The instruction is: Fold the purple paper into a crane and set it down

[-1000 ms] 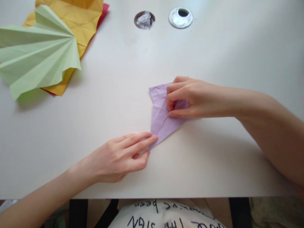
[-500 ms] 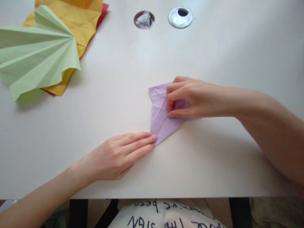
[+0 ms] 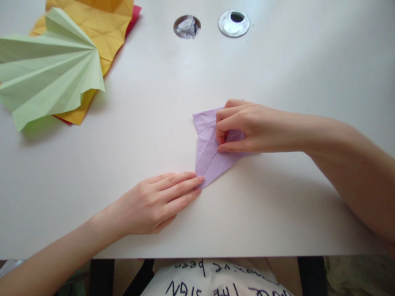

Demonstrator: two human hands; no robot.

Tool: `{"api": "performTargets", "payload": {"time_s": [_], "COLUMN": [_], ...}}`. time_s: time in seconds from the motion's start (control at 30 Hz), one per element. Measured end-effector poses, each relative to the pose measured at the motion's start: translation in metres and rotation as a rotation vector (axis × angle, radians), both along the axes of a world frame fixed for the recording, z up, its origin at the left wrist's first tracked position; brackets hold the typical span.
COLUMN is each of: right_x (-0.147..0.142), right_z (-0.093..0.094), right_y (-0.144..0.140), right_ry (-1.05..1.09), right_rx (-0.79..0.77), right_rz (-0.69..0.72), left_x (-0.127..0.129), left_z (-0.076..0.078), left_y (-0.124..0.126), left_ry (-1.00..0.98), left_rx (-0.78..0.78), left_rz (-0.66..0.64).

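Note:
A folded sheet of purple paper (image 3: 205, 144) lies flat on the white table, creased, with a ragged line running down to its lower left tip. My left hand (image 3: 163, 201) reaches in from the left, fingers stretched out flat, their tips pressing on that lower tip. Over the upper right of the paper is my right hand (image 3: 237, 125), fingers curled and closed, with the thumb at the top end of the ragged line. It covers much of the sheet, and what its fingertips pinch is hidden.
On the upper left of the table (image 3: 138, 135) lies pleated light green paper (image 3: 52, 70) over creased yellow paper (image 3: 108, 37) and red paper (image 3: 135, 15). At the back are a round hole (image 3: 187, 26) stuffed with crumpled material and a silvery round cap (image 3: 233, 25).

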State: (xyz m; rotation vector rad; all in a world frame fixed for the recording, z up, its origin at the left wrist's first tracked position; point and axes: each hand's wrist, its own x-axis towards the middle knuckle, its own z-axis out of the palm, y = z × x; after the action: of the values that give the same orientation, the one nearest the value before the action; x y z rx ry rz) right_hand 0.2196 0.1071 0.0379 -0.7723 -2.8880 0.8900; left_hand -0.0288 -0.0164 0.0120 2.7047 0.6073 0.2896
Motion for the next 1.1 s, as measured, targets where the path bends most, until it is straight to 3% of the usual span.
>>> {"api": "performTargets", "payload": {"time_s": [0.3,0.57,0.9,1.03,1.1], "right_x": [0.001,0.001,0.013,0.014,0.017], "right_z": [-0.004,0.001,-0.030,-0.030,-0.027], "right_y": [-0.002,-0.039,-0.039,-0.053,-0.066], "right_ry": [-0.001,-0.002,0.194,0.274,0.328], "right_rx": [0.092,0.559,0.410,0.506,0.552], "right_rz": [-0.046,-0.422,-0.402,-0.398,-0.307], "left_x": [0.006,0.026,0.041,0.039,0.038], "left_z": [0.001,0.009,0.000,-0.002,-0.003], "left_y": [0.002,-0.003,0.019,0.019,0.019], "left_ry": [0.071,0.087,-0.024,-0.008,-0.009], "left_rx": [0.029,0.022,0.051,0.041,0.036], "left_rz": [0.006,0.044,-0.020,-0.027,-0.019]}}
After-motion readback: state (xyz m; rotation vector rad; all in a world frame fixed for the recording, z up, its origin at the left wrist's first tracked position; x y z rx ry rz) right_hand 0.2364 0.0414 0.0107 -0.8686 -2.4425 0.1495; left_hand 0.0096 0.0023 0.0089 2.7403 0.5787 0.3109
